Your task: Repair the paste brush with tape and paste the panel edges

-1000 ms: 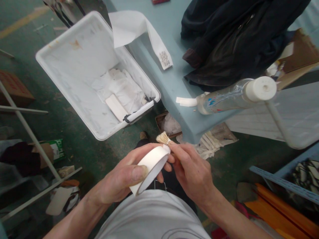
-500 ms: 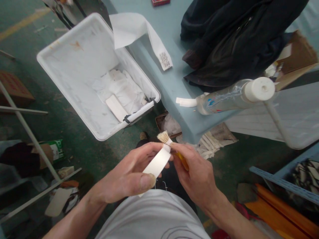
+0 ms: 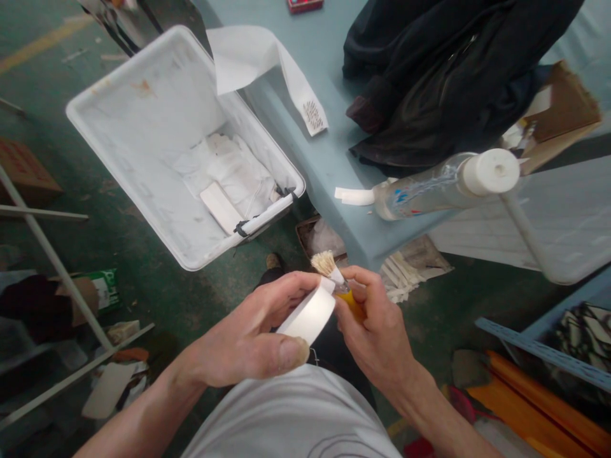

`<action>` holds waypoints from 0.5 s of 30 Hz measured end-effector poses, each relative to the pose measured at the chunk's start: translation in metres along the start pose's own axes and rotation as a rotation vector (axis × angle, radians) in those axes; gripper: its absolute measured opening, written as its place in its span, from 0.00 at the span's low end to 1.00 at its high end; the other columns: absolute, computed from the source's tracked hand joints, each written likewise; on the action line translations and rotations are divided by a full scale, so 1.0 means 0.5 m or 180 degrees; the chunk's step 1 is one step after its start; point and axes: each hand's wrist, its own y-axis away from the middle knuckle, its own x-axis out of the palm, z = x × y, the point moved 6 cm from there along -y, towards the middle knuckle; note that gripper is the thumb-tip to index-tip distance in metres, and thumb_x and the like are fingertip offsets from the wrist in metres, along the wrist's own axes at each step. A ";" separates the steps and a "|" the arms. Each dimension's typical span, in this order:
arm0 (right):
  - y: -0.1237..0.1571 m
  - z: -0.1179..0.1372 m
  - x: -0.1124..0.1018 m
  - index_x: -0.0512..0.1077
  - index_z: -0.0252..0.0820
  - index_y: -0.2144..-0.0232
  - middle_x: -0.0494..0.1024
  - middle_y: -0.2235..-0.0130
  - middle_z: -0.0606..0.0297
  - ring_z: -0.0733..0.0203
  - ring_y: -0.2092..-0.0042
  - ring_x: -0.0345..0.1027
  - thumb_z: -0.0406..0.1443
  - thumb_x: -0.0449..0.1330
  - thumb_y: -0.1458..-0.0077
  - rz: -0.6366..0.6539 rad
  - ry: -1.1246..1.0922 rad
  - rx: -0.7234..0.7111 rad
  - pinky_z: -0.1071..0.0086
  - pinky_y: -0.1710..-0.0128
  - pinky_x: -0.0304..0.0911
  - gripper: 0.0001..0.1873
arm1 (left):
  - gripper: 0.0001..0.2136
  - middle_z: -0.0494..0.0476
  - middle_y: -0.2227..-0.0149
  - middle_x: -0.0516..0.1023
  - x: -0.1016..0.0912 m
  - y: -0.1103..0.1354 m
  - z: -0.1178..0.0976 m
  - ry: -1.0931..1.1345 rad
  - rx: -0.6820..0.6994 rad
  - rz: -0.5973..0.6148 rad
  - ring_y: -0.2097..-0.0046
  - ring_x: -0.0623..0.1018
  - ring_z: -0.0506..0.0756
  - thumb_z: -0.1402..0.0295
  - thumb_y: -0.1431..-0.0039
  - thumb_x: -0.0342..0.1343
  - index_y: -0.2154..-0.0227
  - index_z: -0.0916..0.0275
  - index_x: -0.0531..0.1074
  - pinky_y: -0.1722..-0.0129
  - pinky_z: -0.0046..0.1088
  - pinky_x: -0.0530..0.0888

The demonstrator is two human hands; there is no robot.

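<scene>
In front of my body, my left hand (image 3: 267, 337) is closed on a white strip (image 3: 310, 318), its thumb pressed along the lower end. The strip bows upward, and its far end lies against the neck of a brush. My right hand (image 3: 375, 318) grips that brush by its yellow handle (image 3: 352, 304). Pale bristles (image 3: 324, 262) point away from me, with a white band just below them. My left fingertips touch the strip near this band. Part of the handle and the fingers under the strip are hidden.
To the left is a white plastic bin (image 3: 186, 257) holding white cloth and a pale block. A blue-covered table (image 3: 353, 222) bears a clear bottle (image 3: 420, 194), short white strips (image 3: 354, 196), a long white strip (image 3: 248, 54) and a dark jacket (image 3: 429, 83). Blue metal shelving (image 3: 548, 356) stands right.
My right hand has shifted slightly right and turned the brush, showing more of its yellow handle and metal neck. The strip in my left hand now bows more.
</scene>
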 end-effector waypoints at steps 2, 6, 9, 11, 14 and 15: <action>-0.002 -0.002 -0.004 0.68 0.45 0.50 0.83 0.67 0.71 0.63 0.73 0.76 0.31 0.59 0.36 0.0014 0.0097 0.0071 0.73 0.74 0.65 0.12 | 0.36 0.59 0.56 0.74 0.000 -0.001 0.001 0.0013 -0.0006 0.0026 0.58 0.71 0.56 0.44 0.47 0.69 0.44 0.63 0.71 0.59 0.29 0.69; -0.010 0.011 -0.011 0.68 0.45 0.59 0.78 0.71 0.69 0.62 0.73 0.72 0.32 0.52 0.34 0.0235 0.0167 -0.0157 0.70 0.73 0.61 0.06 | 0.36 0.59 0.55 0.75 0.002 -0.001 0.007 0.0026 0.0035 0.0056 0.57 0.72 0.56 0.44 0.48 0.69 0.45 0.64 0.71 0.59 0.29 0.69; -0.009 0.008 -0.008 0.68 0.45 0.62 0.75 0.70 0.68 0.61 0.70 0.70 0.38 0.46 0.29 0.0687 -0.0354 -0.0065 0.68 0.70 0.62 0.13 | 0.36 0.59 0.53 0.75 0.002 0.000 0.008 -0.0025 0.0074 0.0086 0.55 0.73 0.57 0.43 0.48 0.69 0.44 0.64 0.71 0.57 0.30 0.70; -0.005 -0.001 -0.004 0.69 0.45 0.63 0.73 0.70 0.68 0.60 0.69 0.67 0.45 0.42 0.26 0.0868 -0.0768 0.0136 0.68 0.69 0.62 0.20 | 0.36 0.60 0.51 0.76 0.003 0.000 0.006 -0.0088 0.0095 0.0170 0.54 0.74 0.59 0.44 0.47 0.68 0.42 0.63 0.71 0.55 0.31 0.71; 0.001 -0.020 0.008 0.68 0.44 0.68 0.69 0.72 0.67 0.60 0.71 0.62 0.56 0.39 0.27 0.0954 -0.1201 0.0502 0.67 0.71 0.60 0.31 | 0.36 0.62 0.50 0.76 0.003 -0.002 0.003 -0.0237 0.0066 0.0337 0.52 0.76 0.61 0.44 0.47 0.67 0.42 0.62 0.71 0.52 0.34 0.74; 0.002 -0.025 0.013 0.67 0.44 0.71 0.68 0.72 0.67 0.61 0.71 0.61 0.58 0.38 0.27 0.0942 -0.1326 0.0620 0.67 0.71 0.60 0.33 | 0.36 0.62 0.51 0.77 0.002 -0.004 0.003 -0.0307 0.0042 0.0386 0.52 0.76 0.62 0.44 0.47 0.67 0.42 0.62 0.71 0.52 0.35 0.75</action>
